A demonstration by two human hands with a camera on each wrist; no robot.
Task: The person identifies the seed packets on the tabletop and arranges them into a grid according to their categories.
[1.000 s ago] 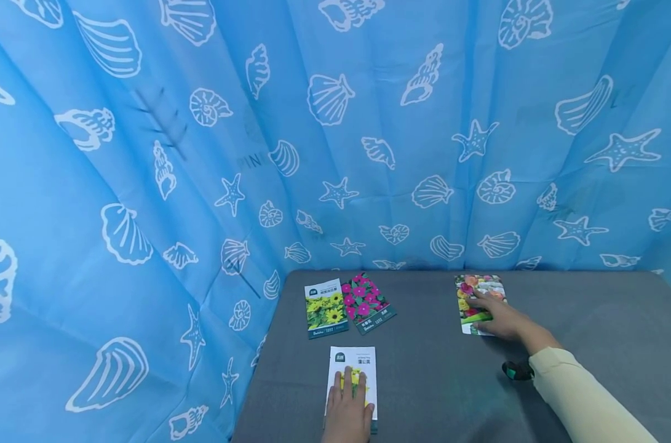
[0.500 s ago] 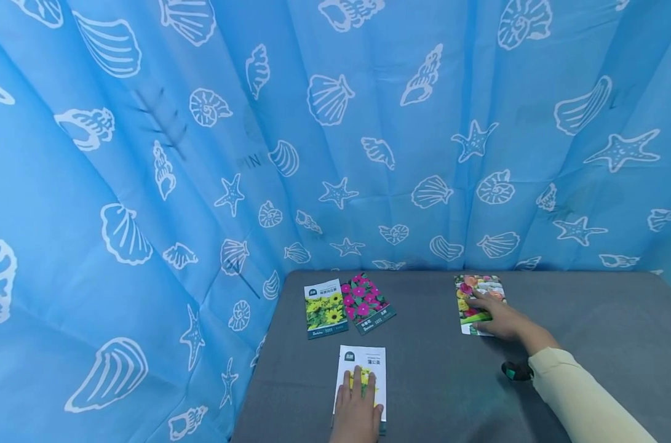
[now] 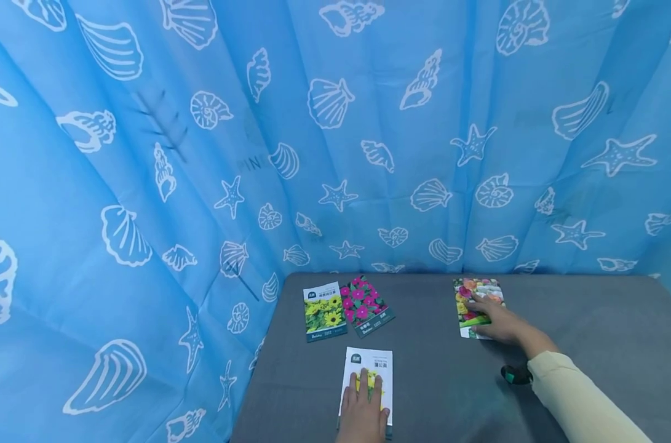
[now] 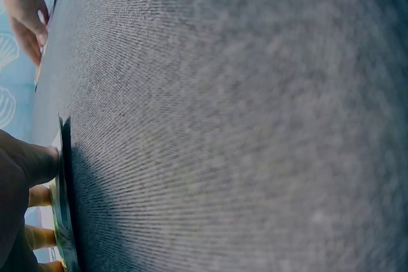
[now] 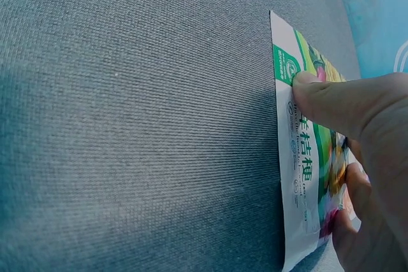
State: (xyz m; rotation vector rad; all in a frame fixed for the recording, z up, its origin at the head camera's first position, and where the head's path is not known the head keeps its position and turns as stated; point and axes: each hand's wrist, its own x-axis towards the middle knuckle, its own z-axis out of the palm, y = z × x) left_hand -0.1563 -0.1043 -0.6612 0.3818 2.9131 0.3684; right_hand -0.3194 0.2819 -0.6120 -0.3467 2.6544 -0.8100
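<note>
My left hand [image 3: 363,409] lies with straight fingers on a white seed packet [image 3: 373,360] with yellow flowers, near the table's front. The left wrist view shows that packet edge-on [image 4: 64,214] under the fingertips. Farther back on the right, my right hand [image 3: 500,320] rests on a seed packet [image 3: 465,307] printed with multicoloured flowers. In the right wrist view the thumb [image 5: 319,97] presses its green-and-white end and the other fingertips touch its printed face. Both packets lie on the table, each partly covered by a hand.
A yellow-flower seed packet [image 3: 324,311] and a magenta-flower one [image 3: 364,301] lie side by side at the back left of the grey table [image 3: 424,369]. A blue shell-patterned curtain [image 3: 390,135] hangs behind and to the left. A black device [image 3: 515,374] sits at the right wrist.
My left hand has slid the white packet a little to the right across the table. The right hand stays on its packet, with no clear movement.
</note>
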